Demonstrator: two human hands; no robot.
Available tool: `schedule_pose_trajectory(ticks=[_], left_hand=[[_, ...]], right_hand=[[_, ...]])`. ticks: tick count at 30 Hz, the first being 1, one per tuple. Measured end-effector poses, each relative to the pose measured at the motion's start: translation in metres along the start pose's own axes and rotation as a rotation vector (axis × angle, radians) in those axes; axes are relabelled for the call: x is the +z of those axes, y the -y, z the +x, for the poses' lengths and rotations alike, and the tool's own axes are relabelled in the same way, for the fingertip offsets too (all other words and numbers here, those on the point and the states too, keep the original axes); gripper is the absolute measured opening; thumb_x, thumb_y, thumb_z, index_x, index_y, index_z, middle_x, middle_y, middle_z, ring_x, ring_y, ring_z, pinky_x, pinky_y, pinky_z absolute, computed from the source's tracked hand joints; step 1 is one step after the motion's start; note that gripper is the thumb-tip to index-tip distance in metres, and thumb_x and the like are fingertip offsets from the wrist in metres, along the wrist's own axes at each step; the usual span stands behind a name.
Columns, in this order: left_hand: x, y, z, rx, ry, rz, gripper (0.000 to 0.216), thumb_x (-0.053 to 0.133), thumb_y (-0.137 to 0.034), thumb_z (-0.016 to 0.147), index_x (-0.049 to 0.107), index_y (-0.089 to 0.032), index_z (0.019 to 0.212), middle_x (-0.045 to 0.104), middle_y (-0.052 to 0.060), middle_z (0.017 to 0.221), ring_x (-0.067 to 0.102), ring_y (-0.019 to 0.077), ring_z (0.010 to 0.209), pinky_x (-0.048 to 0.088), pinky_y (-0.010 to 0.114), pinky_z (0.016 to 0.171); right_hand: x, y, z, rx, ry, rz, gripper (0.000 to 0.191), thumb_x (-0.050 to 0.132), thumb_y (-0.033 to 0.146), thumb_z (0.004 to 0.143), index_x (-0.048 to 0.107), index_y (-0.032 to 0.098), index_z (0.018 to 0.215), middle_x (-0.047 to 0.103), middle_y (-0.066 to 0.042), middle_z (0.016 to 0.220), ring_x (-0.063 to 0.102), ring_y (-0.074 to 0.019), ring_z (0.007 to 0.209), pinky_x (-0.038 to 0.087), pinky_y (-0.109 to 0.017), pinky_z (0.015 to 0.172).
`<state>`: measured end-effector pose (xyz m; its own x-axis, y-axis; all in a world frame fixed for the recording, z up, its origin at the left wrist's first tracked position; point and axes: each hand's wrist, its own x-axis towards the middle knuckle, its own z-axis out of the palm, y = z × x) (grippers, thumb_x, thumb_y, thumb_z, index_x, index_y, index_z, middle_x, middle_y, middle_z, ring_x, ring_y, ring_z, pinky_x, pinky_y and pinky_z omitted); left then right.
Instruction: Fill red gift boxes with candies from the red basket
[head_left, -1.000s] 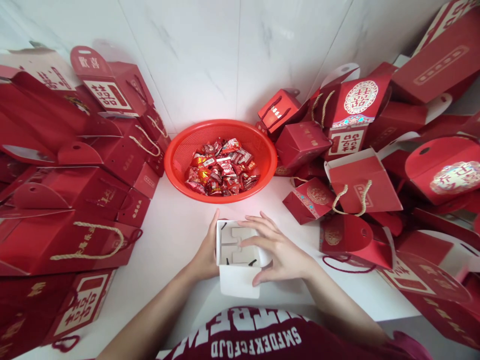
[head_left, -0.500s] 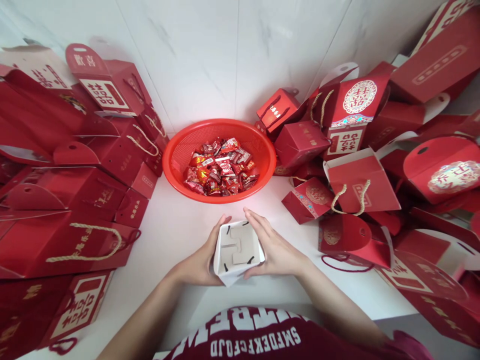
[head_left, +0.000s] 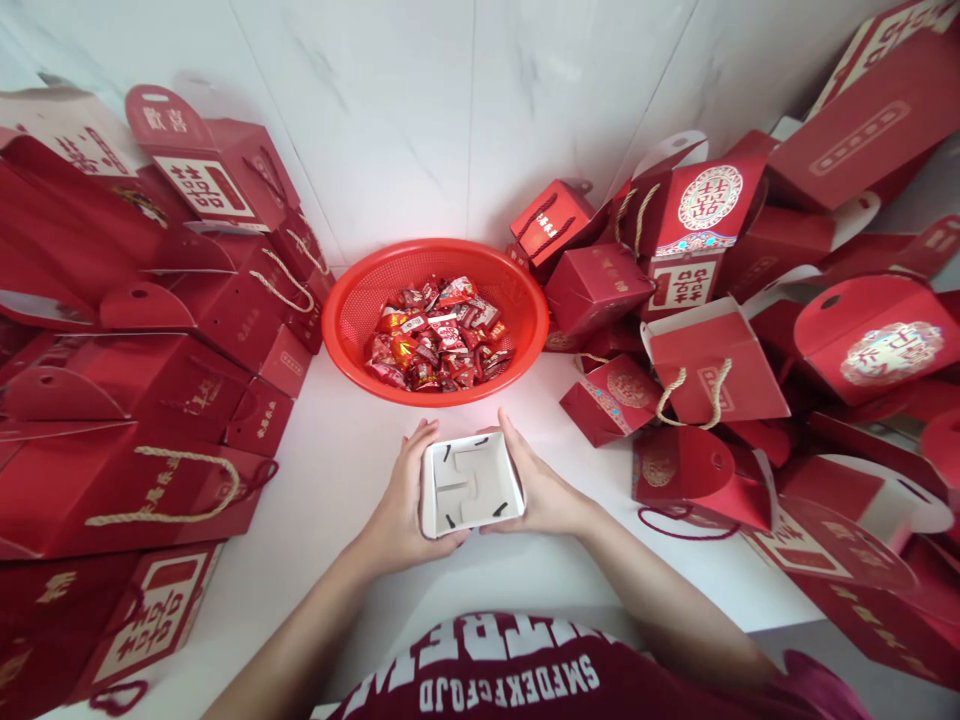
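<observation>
An open gift box (head_left: 471, 485) with a white inside stands on the white table (head_left: 337, 470) just in front of me, its mouth facing up. My left hand (head_left: 397, 510) clasps its left wall and my right hand (head_left: 544, 490) clasps its right wall. The folded bottom flaps and short black cord ends show inside the box, which holds nothing else. Just beyond it sits a red plastic basket (head_left: 352, 320) with a heap of red-wrapped candies (head_left: 439, 335).
Stacks of red gift boxes with rope handles (head_left: 150, 400) crowd the left side. More red gift boxes (head_left: 712, 360) lie tumbled at the right. A white marble wall (head_left: 465, 110) rises behind the basket.
My right hand came off the top of the box and went to its right side. The near flap folded in, and the box shifted slightly away from me, toward the basket.
</observation>
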<state>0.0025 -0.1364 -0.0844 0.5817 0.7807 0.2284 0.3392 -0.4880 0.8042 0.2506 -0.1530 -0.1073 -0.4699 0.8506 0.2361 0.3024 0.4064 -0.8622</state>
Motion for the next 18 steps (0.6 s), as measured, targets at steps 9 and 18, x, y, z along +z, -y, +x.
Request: schedule_pose_trajectory(ticks=[9, 18], left_hand=[[0.019, 0.004, -0.004, -0.04, -0.095, -0.268, 0.135, 0.087, -0.039, 0.069, -0.016, -0.035, 0.156, -0.004, 0.014, 0.165, 0.004, 0.0419, 0.152, 0.017, 0.063, 0.12], [0.017, 0.016, 0.012, -0.144, -0.042, -0.546, 0.118, 0.093, -0.037, 0.057, 0.022, -0.032, 0.15, 0.043, 0.013, 0.139, 0.047, 0.0358, 0.13, 0.044, 0.055, 0.107]], right_hand=[[0.003, 0.001, 0.004, 0.009, -0.001, 0.017, 0.144, 0.09, 0.043, 0.065, -0.02, 0.025, 0.157, 0.037, -0.018, 0.15, 0.039, -0.0336, 0.139, 0.034, -0.052, 0.114], [0.018, -0.01, 0.006, 0.084, -0.096, 0.281, 0.123, 0.091, 0.045, 0.063, 0.011, 0.024, 0.155, 0.037, -0.017, 0.148, 0.043, -0.0318, 0.136, 0.035, -0.048, 0.113]])
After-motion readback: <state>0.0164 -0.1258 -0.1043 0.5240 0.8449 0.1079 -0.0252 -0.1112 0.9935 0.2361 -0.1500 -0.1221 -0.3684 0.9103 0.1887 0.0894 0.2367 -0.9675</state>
